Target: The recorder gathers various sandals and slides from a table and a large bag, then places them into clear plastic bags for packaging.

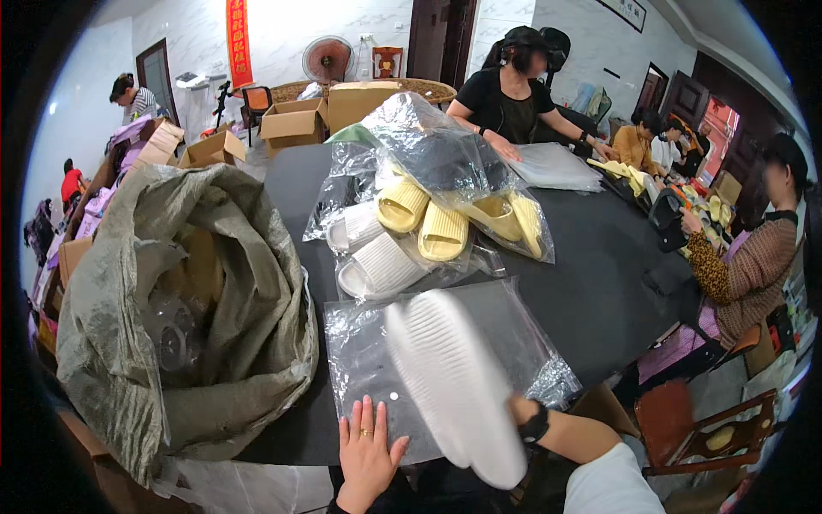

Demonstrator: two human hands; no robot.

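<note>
My left hand [371, 454] lies flat with its fingers spread on the near edge of a clear plastic bag [360, 351], which is spread on the dark table. My right hand [520, 413] holds a white ribbed slipper [454, 385] tilted over that bag. Motion blurs the slipper, and it hides most of my right fingers; I cannot tell whether it is one or a pair. Just beyond the bag lie bagged slippers: a white pair [383, 267] and several yellow ones [444, 233], with a heap of clear plastic [419, 120] over them.
A large grey-green woven sack [103, 343] stands open at the left, holding plastic-wrapped things. Across the table [591, 291], a person in black [505, 94] touches a stack of clear bags [556, 165]. Another person [753, 257] works at the right beside more slippers. A wooden chair [711, 428] stands lower right.
</note>
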